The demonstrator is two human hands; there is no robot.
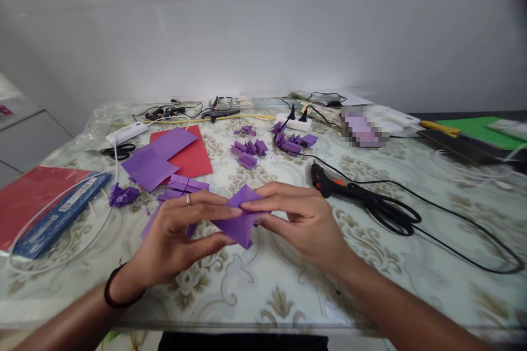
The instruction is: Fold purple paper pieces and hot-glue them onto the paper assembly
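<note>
Paper [242, 226] — partly behind right hand [307, 216]; forearms [391, 296] cropped

With the folded paper [242, 224] as centre, we have open tablecloth [241, 299] at 6 o'clock. At 2 o'clock the glue gun [324, 180] and bunched cable [354, 193] obstruct us; at 10, purple sheets [150, 167]; at 12, beyond an open strip, folded pieces [247, 161].

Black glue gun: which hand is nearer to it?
Right. The right hand is just left of the black glue gun; the left hand is farther left, past the purple paper both hold.
</note>
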